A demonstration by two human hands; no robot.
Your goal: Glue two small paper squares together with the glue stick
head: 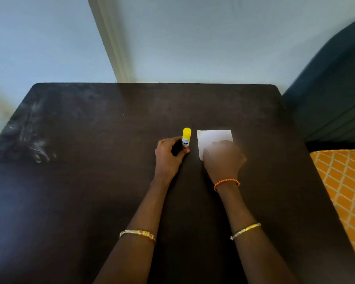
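My left hand (pixel 169 154) grips the upright, capped glue stick (pixel 186 138) while my right hand (pixel 223 158) lies unclenched, flat on the white paper square (pixel 213 137).

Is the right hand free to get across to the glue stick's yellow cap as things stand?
Probably yes: the right hand lies on the paper, beside the glue stick, with bare table between. The left hand grips only the lower body; the cap is uncovered.
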